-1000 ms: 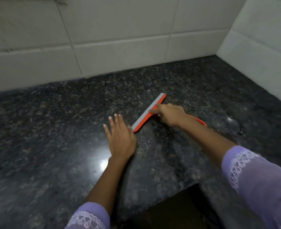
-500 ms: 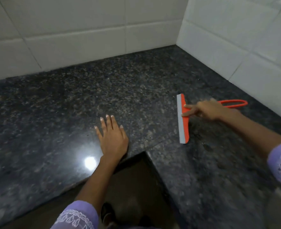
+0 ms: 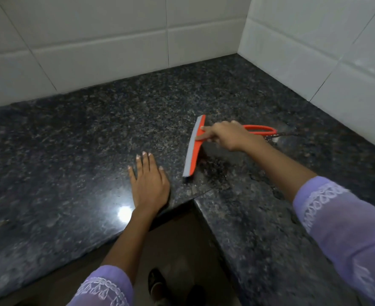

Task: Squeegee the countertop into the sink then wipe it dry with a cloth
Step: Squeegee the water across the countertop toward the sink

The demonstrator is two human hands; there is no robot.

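Head view: you're mid-squeegee; right hand [image 3: 228, 135] grips squeegee [image 3: 194, 146], left hand [image 3: 149, 182] flat on countertop [image 3: 71, 151]. Next: pull twd sink, not in view.

The room is dim, the light soft and coming from overhead. A small bright glare spot [image 3: 124, 213] sits on the polished dark bench [image 3: 71, 151] near its front edge, with a paler sheen spreading around it. The white wall tiles [image 3: 94, 40] look grey and bow outward at the edges. The right sleeve [image 3: 347, 228] near the corner is smeared with blur.
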